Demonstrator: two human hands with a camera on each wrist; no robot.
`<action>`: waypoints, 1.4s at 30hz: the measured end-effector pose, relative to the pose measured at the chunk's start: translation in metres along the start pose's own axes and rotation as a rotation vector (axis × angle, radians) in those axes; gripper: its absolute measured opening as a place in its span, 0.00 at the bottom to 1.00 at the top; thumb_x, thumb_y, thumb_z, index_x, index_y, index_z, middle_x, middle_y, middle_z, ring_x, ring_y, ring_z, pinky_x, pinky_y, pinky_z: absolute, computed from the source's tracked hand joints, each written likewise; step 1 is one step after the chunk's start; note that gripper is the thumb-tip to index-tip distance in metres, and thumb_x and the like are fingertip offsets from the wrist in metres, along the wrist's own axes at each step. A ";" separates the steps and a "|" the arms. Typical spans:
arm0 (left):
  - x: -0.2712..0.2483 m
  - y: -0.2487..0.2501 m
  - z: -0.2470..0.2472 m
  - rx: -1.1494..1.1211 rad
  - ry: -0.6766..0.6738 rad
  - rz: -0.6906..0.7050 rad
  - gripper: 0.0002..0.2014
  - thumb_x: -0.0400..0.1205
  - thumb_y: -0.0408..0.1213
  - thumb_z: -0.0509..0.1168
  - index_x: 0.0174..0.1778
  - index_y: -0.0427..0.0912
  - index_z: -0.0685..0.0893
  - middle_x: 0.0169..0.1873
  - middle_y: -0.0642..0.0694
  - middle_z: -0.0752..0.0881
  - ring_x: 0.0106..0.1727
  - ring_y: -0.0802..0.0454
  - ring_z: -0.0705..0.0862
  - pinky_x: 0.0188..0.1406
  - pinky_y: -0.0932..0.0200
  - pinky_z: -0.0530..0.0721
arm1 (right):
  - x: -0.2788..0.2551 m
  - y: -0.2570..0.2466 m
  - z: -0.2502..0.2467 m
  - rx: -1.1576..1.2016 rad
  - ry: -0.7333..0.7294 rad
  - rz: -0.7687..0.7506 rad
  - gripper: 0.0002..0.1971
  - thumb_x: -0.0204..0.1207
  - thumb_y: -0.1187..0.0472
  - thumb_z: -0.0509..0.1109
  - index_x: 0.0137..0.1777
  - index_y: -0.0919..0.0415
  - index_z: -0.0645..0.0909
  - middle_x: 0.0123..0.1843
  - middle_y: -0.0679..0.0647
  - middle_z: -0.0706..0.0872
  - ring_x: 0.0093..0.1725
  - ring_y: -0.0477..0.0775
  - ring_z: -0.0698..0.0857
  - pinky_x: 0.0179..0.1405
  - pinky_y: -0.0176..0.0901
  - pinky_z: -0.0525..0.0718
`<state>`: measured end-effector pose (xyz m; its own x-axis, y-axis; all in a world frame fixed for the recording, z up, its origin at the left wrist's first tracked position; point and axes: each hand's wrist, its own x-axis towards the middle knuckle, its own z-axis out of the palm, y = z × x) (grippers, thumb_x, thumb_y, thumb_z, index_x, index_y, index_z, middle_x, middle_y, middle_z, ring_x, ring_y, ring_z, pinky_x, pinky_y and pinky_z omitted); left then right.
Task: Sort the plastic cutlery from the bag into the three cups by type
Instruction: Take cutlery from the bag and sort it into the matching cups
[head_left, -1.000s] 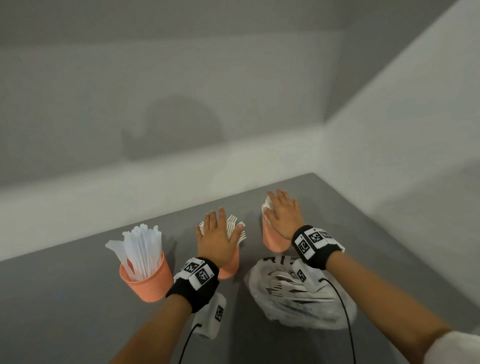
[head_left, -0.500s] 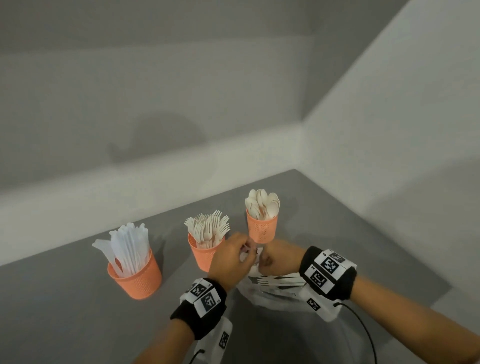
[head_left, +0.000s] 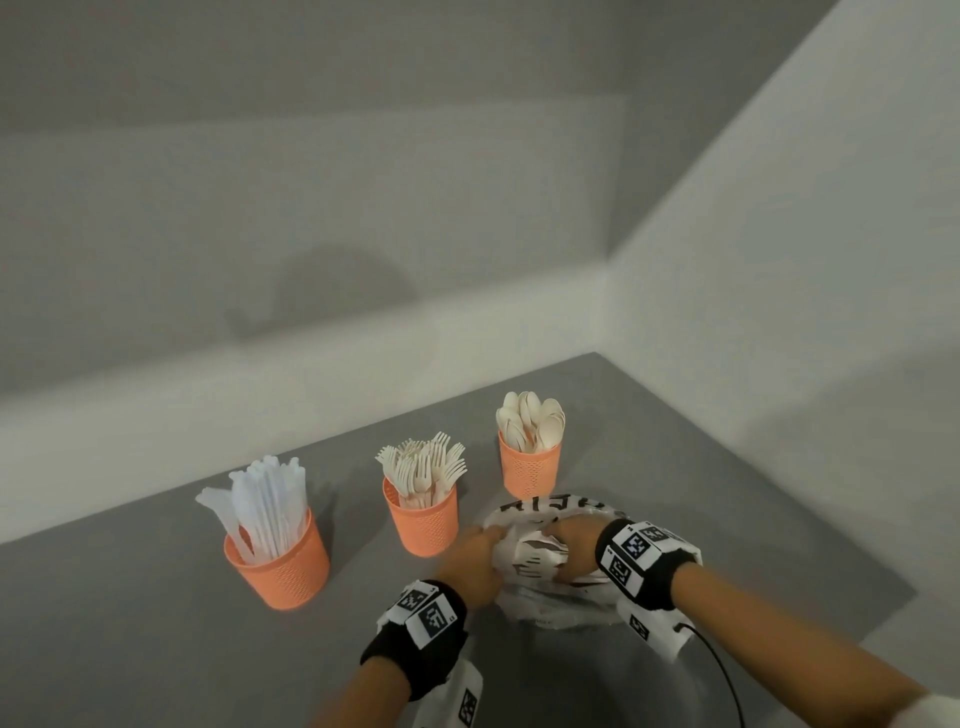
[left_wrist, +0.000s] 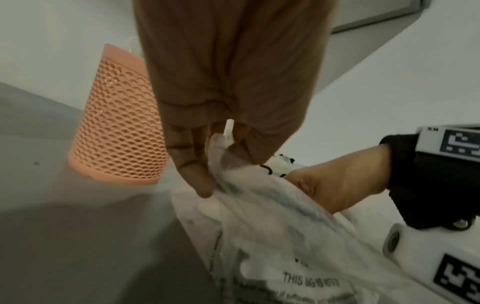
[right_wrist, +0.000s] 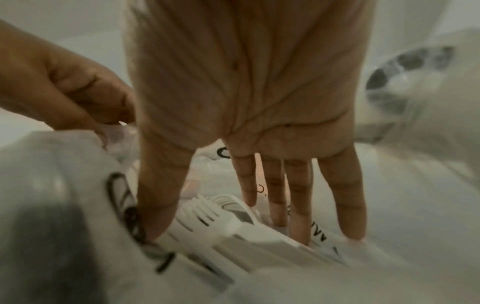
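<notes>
Three orange mesh cups stand in a row: knives on the left, forks in the middle, spoons on the right. In front of the spoon cup lies a white plastic bag with black print. My left hand pinches the bag's edge between thumb and fingers and holds it up. My right hand reaches into the bag's mouth. Its fingers are straight, with the thumb on one side of a bundle of white forks and the fingers on the other.
The grey table ends in a corner of white walls behind the cups. The fork cup stands just left of my left hand. A cable trails from the right wristband over the table.
Both hands came back from the fork and spoon cups to the bag. The left hand took hold of the bag's edge and the right hand went into the bag.
</notes>
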<state>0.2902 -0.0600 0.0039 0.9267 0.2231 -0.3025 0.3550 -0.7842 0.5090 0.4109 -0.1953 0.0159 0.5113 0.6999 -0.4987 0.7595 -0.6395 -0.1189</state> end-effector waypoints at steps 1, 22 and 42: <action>0.001 0.000 -0.001 -0.008 -0.013 -0.003 0.29 0.79 0.29 0.59 0.78 0.45 0.64 0.72 0.41 0.70 0.74 0.44 0.69 0.74 0.57 0.67 | 0.000 -0.001 0.000 -0.013 -0.005 -0.004 0.28 0.74 0.48 0.70 0.73 0.51 0.71 0.71 0.52 0.78 0.72 0.56 0.75 0.72 0.49 0.70; 0.010 -0.001 -0.007 -0.317 0.102 -0.034 0.20 0.78 0.25 0.55 0.63 0.39 0.81 0.67 0.44 0.81 0.67 0.47 0.78 0.62 0.62 0.76 | -0.004 -0.010 0.002 -0.043 -0.047 0.040 0.26 0.72 0.61 0.69 0.71 0.57 0.71 0.68 0.57 0.80 0.66 0.58 0.79 0.65 0.48 0.77; 0.001 -0.007 -0.008 -0.194 0.019 0.005 0.21 0.79 0.26 0.56 0.67 0.41 0.78 0.70 0.44 0.77 0.70 0.48 0.75 0.63 0.66 0.71 | -0.001 -0.008 0.022 0.050 0.036 0.110 0.28 0.78 0.54 0.65 0.77 0.57 0.65 0.76 0.57 0.73 0.74 0.58 0.73 0.71 0.43 0.70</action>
<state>0.2893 -0.0496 0.0066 0.9299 0.2318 -0.2856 0.3661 -0.6590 0.6570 0.3953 -0.1981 -0.0012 0.6048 0.6353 -0.4801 0.6778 -0.7272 -0.1085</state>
